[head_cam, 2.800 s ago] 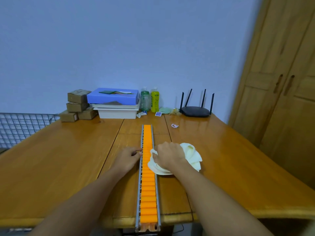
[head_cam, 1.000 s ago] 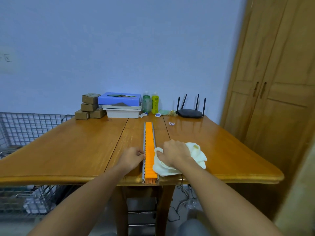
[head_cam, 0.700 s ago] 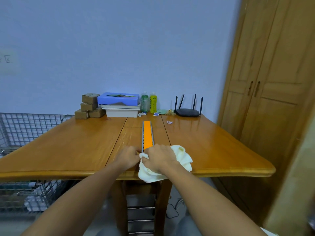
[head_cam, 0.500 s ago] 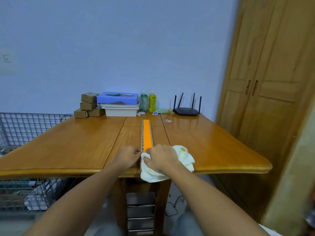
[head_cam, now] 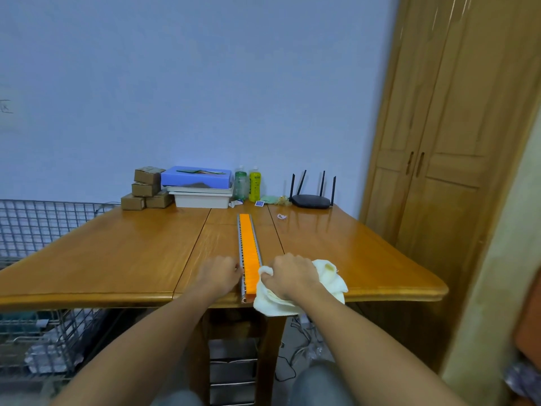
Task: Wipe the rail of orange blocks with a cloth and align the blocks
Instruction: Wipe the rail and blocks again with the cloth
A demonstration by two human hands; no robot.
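Looking down from head height at a wooden table (head_cam: 117, 259), with two bare forearms reaching to its near edge.

Rail: a long grey metal rail (head_cam: 240, 253) lies along the middle of the table, running straight away from the viewer; its near end sits at the table's near edge.

Orange blocks: a row of orange blocks (head_cam: 250, 247) fills the rail from end to end in one even line.

Left hand: the left hand (head_cam: 218, 273) rests on the table just left of the rail's near end, fingers curled, with the fingertips touching the rail's left side. Whether they pinch the rail or only press against it cannot be told.

Right hand: the right hand (head_cam: 289, 275) sits just right of the rail's near end, fingers clenched around a cloth.

Cloth: the cream cloth (head_cam: 328, 281) is bunched under and behind the right hand. One fold pokes out past the knuckles and touches the right side of the orange blocks; the rest spreads right of the rail and hangs over the table's near edge.

Beyond the rail's far end: a black router (head_cam: 311, 200) with four aerials, two bottles (head_cam: 254, 184), a blue box (head_cam: 197, 177) on a white tray, and small cardboard boxes (head_cam: 146, 187), all against the wall.

Left of the rail, past the table: a wire rack (head_cam: 38, 227).

Right of the rail, past the table: wooden cupboard doors (head_cam: 445, 171).
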